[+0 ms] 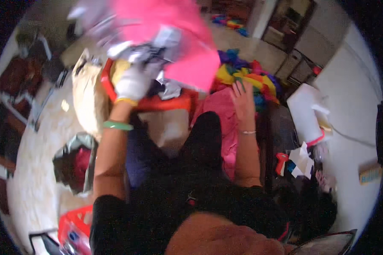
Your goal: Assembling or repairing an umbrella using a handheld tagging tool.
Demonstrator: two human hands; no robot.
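Observation:
My left hand (133,84), in a white glove, is closed at the lower edge of a large bright pink cloth (191,55) with grey and white patches, raised over a red-rimmed container (166,104). Motion smears the cloth, and my left fingers are mostly hidden against it. My bare right hand (244,102) has its fingers stretched out and apart. It lies beside a darker pink cloth (219,108), its fingertips against a heap of rainbow-coloured cloth (264,83). Nothing shows gripped in it.
A tan sack (87,95) stands left of the container. Nearer on the floor are an open bag (75,163) with something red inside and a red basket (78,225). To the right are a white box-like object (304,108) and white paper scraps (301,161) by the wall.

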